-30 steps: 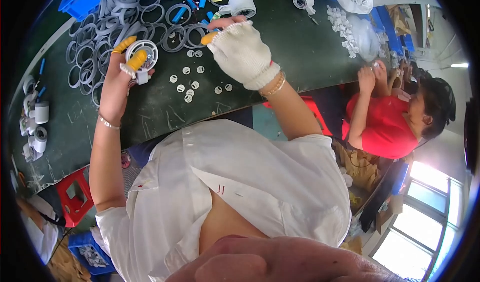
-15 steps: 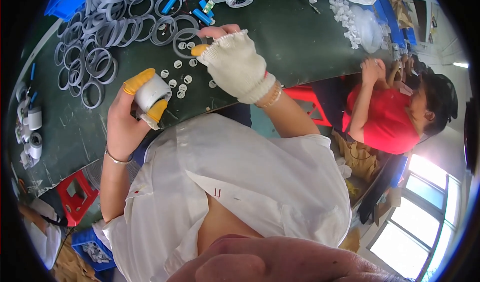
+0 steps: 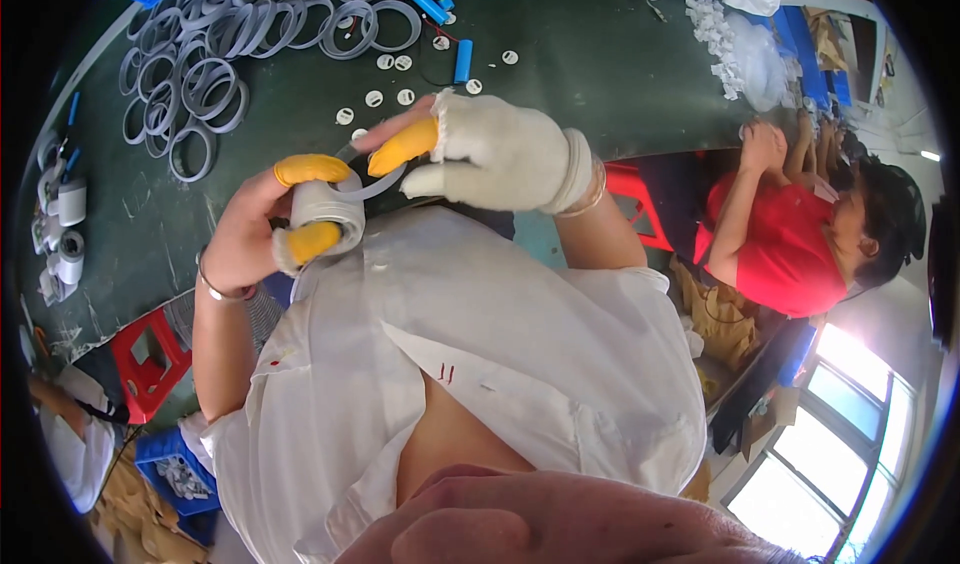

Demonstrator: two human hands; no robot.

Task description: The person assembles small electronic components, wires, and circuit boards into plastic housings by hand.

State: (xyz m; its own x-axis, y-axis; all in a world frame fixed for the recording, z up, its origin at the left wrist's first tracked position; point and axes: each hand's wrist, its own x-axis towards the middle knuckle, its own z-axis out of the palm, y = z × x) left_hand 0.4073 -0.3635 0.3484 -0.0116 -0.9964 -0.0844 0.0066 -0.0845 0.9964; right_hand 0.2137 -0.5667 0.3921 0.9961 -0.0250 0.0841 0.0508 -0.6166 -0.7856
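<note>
White, a ridged cylindrical housing (image 3: pixel 328 202) sits before the worker's shirt (image 3: pixel 500 314), pinched by the left hand's (image 3: pixel 262 214) yellow-capped fingers, its rimmed end facing rightward, long axis seemingly crosswise. At that end, the gloved right hand (image 3: pixel 495 154) pinches a grey ring (image 3: pixel 386 185). Beyond lie white discs (image 3: pixel 374 98), then heaped rings (image 3: pixel 235 32).

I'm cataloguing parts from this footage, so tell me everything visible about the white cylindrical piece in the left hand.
The white cylindrical piece is short and smooth, apparently plastic, with a stepped rim towards its right end. It lies on its side near the shirt, gripped by the left hand, whose yellow finger covers press its top and bottom. A grey ring in the right hand overlaps that end; its fit is unclear.
</note>
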